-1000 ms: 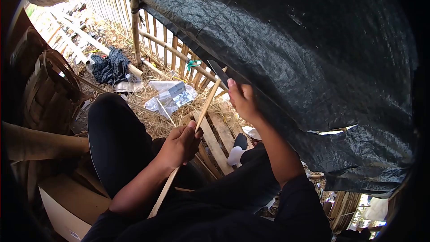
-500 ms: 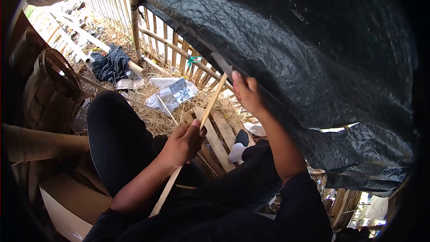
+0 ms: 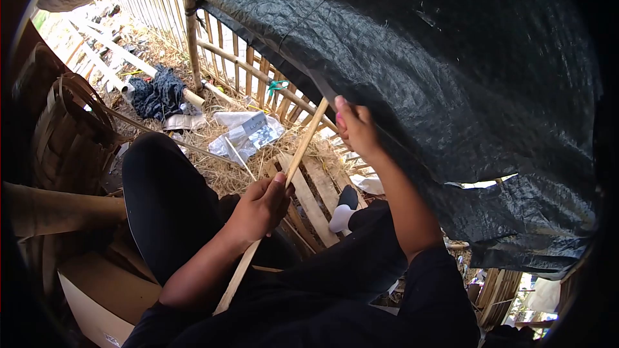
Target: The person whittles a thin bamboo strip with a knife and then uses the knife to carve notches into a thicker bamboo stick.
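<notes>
A long, pale bamboo strip (image 3: 305, 144) runs diagonally from the lap up toward the black tarp. My left hand (image 3: 261, 206) is closed around its middle, with the lower part of the strip passing beneath my forearm. Close to the strip's top end, my right hand (image 3: 354, 127) is closed on the handle of a knife. The knife's dull grey blade (image 3: 321, 85) points up and left, at the strip's tip and in front of the tarp; its outline is faint against the dark plastic.
A black tarp (image 3: 412, 96) hangs on the right. Behind it stands a bamboo fence (image 3: 242, 67). Straw, a plastic packet (image 3: 261, 130) and a dark cloth (image 3: 159, 93) lie on the ground. Wooden slats (image 3: 314, 209) are below; a cardboard box (image 3: 97, 303) and woven basket (image 3: 68, 135) are left.
My right hand and the knife have shifted very slightly up. The left hand keeps its hold on the strip, and the view has moved a little.
</notes>
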The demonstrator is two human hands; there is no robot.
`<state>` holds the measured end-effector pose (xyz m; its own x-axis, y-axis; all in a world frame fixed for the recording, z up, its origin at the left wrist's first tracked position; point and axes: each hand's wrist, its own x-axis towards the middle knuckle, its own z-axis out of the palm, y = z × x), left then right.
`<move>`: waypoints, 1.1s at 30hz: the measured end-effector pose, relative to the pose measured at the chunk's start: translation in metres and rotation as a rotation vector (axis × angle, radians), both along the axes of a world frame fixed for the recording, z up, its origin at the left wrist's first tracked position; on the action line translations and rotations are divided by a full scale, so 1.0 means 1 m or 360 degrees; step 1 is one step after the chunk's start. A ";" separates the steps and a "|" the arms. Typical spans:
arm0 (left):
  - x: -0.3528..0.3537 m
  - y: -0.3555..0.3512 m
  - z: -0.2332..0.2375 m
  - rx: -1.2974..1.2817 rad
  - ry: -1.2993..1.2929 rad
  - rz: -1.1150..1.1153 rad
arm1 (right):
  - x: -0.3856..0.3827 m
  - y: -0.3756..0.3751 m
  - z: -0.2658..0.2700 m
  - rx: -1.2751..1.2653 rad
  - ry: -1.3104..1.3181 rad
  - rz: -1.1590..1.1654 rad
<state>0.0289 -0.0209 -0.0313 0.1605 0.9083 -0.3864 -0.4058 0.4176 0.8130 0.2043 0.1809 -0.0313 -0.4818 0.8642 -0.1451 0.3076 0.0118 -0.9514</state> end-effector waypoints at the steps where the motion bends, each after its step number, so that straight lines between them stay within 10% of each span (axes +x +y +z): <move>1: 0.000 0.000 0.001 -0.0006 0.0006 0.0007 | -0.002 0.000 0.008 -0.0062 0.0106 -0.0014; 33: 0.001 0.004 0.006 -0.0063 -0.0080 0.0085 | -0.014 -0.048 -0.003 0.0454 -0.0191 0.0250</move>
<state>0.0295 -0.0172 -0.0251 0.1325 0.9002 -0.4148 -0.4680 0.4257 0.7744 0.1908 0.1329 -0.0345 -0.6062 0.7948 0.0280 0.3903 0.3279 -0.8603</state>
